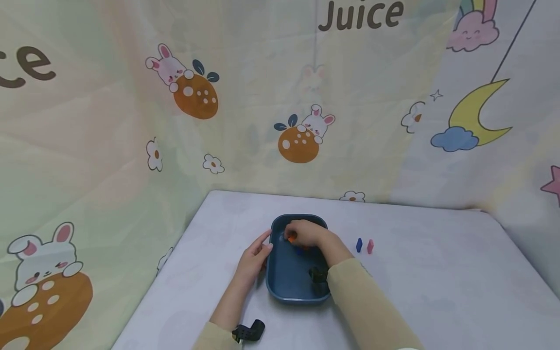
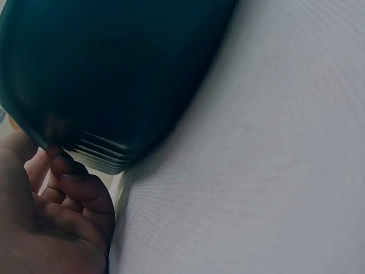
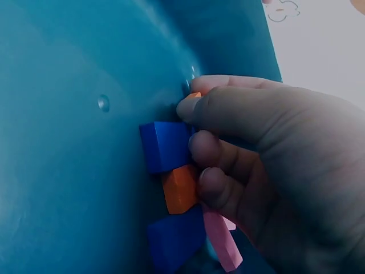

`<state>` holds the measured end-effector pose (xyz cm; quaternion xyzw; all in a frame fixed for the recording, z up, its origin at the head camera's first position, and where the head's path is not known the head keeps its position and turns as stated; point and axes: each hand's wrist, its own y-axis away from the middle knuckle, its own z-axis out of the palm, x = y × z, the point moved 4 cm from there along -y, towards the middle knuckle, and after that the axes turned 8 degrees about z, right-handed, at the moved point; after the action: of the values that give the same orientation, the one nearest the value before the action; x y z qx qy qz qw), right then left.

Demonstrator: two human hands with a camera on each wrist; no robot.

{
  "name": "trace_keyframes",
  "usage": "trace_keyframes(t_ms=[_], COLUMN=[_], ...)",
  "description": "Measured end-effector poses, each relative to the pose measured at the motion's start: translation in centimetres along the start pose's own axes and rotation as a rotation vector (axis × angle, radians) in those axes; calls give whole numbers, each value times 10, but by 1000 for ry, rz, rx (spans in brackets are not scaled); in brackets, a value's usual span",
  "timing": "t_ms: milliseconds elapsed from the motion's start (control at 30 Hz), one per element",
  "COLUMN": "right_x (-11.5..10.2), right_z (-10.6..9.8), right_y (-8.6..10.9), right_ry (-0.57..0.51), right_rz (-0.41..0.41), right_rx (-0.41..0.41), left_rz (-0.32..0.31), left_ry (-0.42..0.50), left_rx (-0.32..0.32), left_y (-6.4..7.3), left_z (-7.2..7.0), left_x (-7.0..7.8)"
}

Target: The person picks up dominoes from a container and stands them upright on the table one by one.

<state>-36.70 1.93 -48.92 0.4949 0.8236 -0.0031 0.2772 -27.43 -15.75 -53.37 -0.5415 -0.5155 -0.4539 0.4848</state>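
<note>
A deep blue plastic tub [image 1: 288,287] stands on the white table. My left hand [image 1: 253,257] holds its left rim, thumb and index finger at the edge; in the left wrist view the other fingers [image 2: 91,194] curl beside the tub's wall. Inside the tub's far part, my right hand [image 1: 306,232] pinches a small orange block [image 3: 195,95] between thumb and index finger, close to the tub wall. Under its other fingers lie a blue block [image 3: 165,146], another orange block [image 3: 181,188], a second blue block [image 3: 177,240] and a pink piece [image 3: 223,240].
To the right of the tub, a small blue block [image 1: 359,245] and a pink block [image 1: 370,246] stand on the white tabletop [image 1: 437,272]. A printed cloth backdrop [image 1: 245,97] rises behind and to the left of the table.
</note>
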Motion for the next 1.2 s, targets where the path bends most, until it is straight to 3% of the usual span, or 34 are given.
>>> trace_keyframes(t_ms=[300,600,900,1200], right_x=[2,5,8,21], right_z=[-5,-13,-33,-48], right_y=[-2,2,22,47], right_ry=[-52,-247,-394,-527], right_rz=[-20,-22,16,-48], right_rx=[83,56,45,131], left_rz=[-12,-21,-28,-13], left_ry=[6,7,-31,-16], left_rx=[0,-4,1,16], left_y=[1,0,-3,-2], left_z=[1,2,2,1], left_x=[2,2,-2,-4])
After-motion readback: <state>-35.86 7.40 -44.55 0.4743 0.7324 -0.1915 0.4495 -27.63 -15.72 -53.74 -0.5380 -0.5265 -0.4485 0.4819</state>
